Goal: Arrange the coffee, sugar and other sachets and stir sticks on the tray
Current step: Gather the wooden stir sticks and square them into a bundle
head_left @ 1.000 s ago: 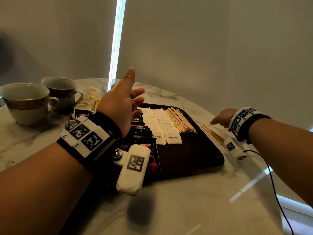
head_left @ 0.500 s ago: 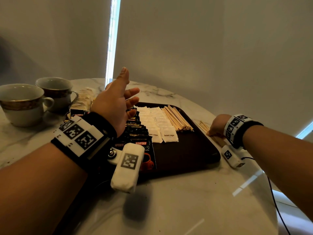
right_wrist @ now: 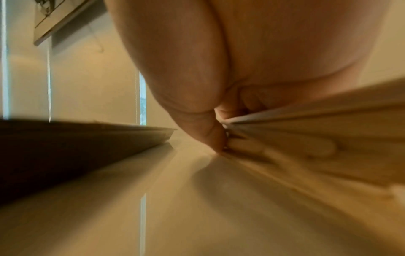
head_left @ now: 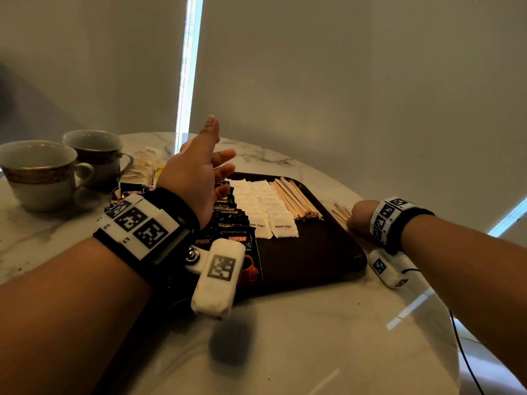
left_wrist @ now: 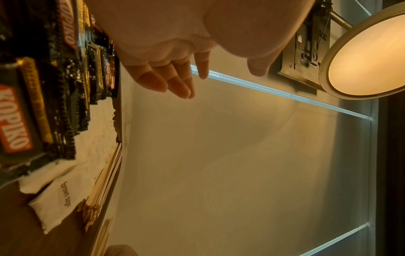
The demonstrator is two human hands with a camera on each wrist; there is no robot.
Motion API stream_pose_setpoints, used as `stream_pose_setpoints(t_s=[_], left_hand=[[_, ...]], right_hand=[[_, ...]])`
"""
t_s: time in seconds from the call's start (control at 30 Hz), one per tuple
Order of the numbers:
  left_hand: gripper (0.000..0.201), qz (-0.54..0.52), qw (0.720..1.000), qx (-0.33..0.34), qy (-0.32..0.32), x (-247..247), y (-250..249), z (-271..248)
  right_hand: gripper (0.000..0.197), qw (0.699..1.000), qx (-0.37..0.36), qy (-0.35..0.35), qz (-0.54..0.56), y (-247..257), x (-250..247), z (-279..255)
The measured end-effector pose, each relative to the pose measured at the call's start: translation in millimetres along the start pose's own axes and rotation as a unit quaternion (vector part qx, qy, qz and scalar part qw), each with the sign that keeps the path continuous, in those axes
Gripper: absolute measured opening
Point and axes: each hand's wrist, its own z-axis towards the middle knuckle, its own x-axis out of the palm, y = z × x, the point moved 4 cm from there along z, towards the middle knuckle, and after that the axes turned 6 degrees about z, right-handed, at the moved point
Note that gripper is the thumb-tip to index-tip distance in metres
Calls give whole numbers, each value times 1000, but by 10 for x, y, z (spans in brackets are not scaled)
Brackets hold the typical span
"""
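My right hand [head_left: 360, 214] pinches the loose stir sticks [head_left: 341, 211] on the counter [head_left: 299, 332], just beside the tray [head_left: 328, 258]; my left hand [head_left: 196, 178] hovers relaxed, fingers released. Next I must lift them onto the tray, I think

Dim, warm, blurred right-wrist view

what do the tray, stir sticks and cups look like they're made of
Tray: dark brown, smooth with a dull sheen; wood or plastic, can't tell.
Stir sticks: pale, thin flat strips, probably wood.
Cups: glossy white with a gold band, likely porcelain.
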Motion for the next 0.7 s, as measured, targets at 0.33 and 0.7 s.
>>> stream_pose_setpoints(t_s=[0.33,0.7], left_hand=[[51,3,1000,-3,-1,7,-4,3],[52,2,1000,-4,-2,5,-8,-6]], right_hand=[[31,999,-19,19,-36,64,71,-44],[26,999,-20,1,-45,31,92,-25]])
